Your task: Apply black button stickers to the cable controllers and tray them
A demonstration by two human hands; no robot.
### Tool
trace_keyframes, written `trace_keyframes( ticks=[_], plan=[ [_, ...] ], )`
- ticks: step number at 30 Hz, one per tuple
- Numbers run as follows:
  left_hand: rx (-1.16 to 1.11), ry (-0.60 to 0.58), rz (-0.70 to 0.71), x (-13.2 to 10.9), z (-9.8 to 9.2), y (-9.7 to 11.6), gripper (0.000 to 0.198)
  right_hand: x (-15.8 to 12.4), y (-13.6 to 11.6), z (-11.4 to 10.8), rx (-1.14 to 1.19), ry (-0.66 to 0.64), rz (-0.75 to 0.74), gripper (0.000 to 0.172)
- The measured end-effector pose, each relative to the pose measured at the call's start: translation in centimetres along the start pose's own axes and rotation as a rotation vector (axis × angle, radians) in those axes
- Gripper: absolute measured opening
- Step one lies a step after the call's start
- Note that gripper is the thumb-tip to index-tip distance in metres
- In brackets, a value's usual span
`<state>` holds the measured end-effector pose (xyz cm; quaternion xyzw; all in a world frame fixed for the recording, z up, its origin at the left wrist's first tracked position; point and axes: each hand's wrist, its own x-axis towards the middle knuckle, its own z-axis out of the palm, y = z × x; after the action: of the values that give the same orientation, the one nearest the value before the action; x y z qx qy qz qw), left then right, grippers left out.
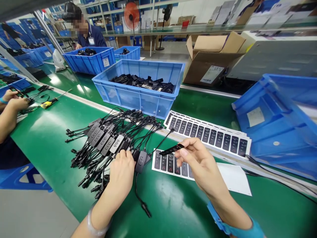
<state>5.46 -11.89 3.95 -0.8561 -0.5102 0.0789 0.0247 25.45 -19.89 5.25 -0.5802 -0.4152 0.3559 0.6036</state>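
Observation:
My left hand (122, 173) is closed round a small black controller (140, 161) with a row of buttons and a cable that trails down over the green table. My right hand (195, 162) pinches a thin black sticker (171, 149) between thumb and fingers, just right of the controller and above a white sticker sheet (164, 163). A pile of similar black controllers (105, 140) with tangled cables lies left of my left hand.
More sticker sheets (210, 134) lie behind my right hand. Beyond them stands a blue bin of black parts (138, 92), with a tilted blue bin (279, 125) on the right and a cardboard box (213, 62) behind. Another person's hands (13, 100) work at far left; a person sits at the back.

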Motion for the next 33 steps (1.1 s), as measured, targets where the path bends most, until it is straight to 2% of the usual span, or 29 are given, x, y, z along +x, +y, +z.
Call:
trace_keyframes(
  ticks=[4,6,8,10,12,13,15,17,21,29,33],
  plan=[
    [-0.134,0.077,-0.014,0.2,0.0,-0.3,0.010,-0.1,0.0,0.1,0.005,0.003,0.005,0.023],
    [-0.369,0.146,-0.044,0.2,-0.2,-0.7,0.016,-0.1,0.0,0.2,0.031,-0.002,0.003,0.023],
    [-0.761,0.156,-0.038,0.1,-0.5,-1.0,0.024,-0.2,0.0,0.3,0.068,-0.022,0.003,0.023],
    [-1.240,0.011,0.017,0.0,-0.7,-0.9,0.033,-0.2,0.0,0.5,0.099,-0.045,0.009,0.023],
    [-1.671,-0.235,0.055,-0.1,-0.8,-0.3,0.038,-0.3,0.0,0.7,0.113,-0.061,0.022,0.024],
    [-1.831,-0.346,0.051,-0.2,-0.8,0.1,0.040,-0.3,0.0,0.9,0.118,-0.066,0.031,0.024],
    [-2.033,-0.493,0.022,-0.3,-0.7,1.0,0.044,-0.3,0.0,1.3,0.124,-0.074,0.054,0.025],
    [-2.109,-0.566,0.013,-0.5,-0.5,1.7,0.051,-0.4,0.2,1.7,0.128,-0.083,0.078,0.026],
    [-2.149,-0.622,0.068,-0.8,-0.1,2.6,0.056,-0.5,0.8,2.4,0.148,-0.096,0.122,0.026],
    [-2.187,-0.656,0.104,-1.3,0.6,3.3,0.048,-0.4,1.7,2.7,0.126,-0.085,0.142,0.026],
    [-2.169,-0.654,0.114,-1.3,0.4,3.3,0.051,-0.4,1.9,2.6,0.124,-0.104,0.153,0.025]
  ],
)
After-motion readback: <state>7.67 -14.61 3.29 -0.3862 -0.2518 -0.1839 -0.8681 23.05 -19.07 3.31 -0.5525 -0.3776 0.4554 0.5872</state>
